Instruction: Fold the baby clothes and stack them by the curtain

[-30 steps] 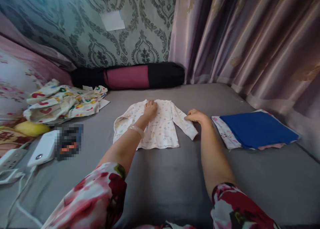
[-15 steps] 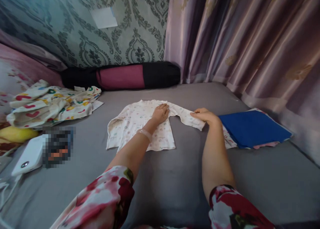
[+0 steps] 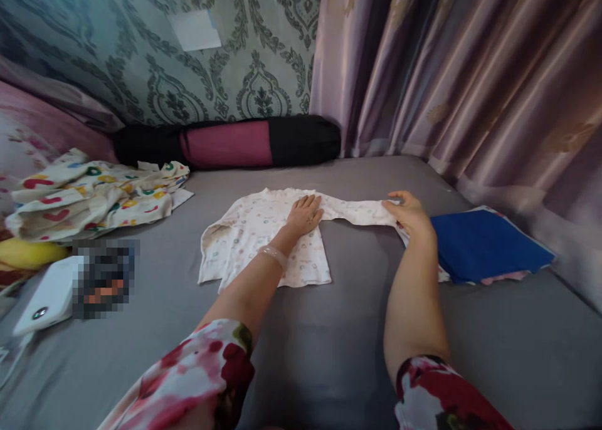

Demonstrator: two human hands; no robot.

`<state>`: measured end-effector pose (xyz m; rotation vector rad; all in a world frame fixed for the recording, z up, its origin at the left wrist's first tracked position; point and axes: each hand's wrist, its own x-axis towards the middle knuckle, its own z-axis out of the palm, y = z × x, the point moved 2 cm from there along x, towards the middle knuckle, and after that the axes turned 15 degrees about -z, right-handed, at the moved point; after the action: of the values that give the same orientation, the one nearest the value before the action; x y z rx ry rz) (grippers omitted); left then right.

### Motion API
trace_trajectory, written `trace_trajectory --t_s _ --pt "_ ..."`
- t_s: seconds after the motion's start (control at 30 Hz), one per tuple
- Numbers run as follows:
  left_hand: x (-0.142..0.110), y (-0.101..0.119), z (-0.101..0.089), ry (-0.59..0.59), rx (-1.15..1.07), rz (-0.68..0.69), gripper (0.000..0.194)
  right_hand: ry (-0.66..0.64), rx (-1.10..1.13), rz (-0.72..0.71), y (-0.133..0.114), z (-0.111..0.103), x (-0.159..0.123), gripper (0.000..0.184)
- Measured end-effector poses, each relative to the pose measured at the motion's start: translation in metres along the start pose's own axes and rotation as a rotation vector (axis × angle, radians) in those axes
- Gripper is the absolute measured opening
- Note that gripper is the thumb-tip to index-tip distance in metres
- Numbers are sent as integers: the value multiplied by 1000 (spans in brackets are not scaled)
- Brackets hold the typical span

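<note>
A small white long-sleeved shirt (image 3: pixel 256 239) with a tiny coloured print lies flat on the grey bed sheet (image 3: pixel 301 355). My left hand (image 3: pixel 305 214) rests flat on the shirt near its right shoulder, fingers spread. My right hand (image 3: pixel 410 214) is closed on the cuff of the shirt's right sleeve (image 3: pixel 360 212), which is stretched straight out to the right. A pale bangle sits on my left wrist. Both my arms wear short floral sleeves.
A folded blue cloth (image 3: pixel 484 243) on a printed one lies right of my right hand. A crumpled colourful garment (image 3: pixel 94 195) lies at the left, with a white power bank (image 3: pixel 44 295) below it. A black-and-maroon bolster (image 3: pixel 230 143) lines the wall; curtains (image 3: pixel 470 85) hang at right.
My left hand has slid from the collar to the right shoulder. My right hand has pulled the sleeve from angled down to stretched straight out to the right.
</note>
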<state>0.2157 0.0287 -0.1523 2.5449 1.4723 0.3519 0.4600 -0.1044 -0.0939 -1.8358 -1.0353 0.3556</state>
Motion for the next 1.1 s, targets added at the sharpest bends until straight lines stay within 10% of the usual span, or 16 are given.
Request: trace_trajectory --t_s 0.1,0.27,0.63,0.97,1.1 --pt "-1 1 0 -7 5 -3 54 79 57 -11 -5 0 -2 31" --pt "-1 2 1 8 14 4 52 -140 130 6 -17 3 -10 26" --pt "-4 2 -5 9 -24 23 54 -70 -590 -261 10 26 11 49" --pt "3 5 -7 -184 36 -9 65 33 -846 -46 9 47 -1 38" --pt "11 7 -17 -312 54 -23 72 -62 -759 -263 -17 75 -3 42"
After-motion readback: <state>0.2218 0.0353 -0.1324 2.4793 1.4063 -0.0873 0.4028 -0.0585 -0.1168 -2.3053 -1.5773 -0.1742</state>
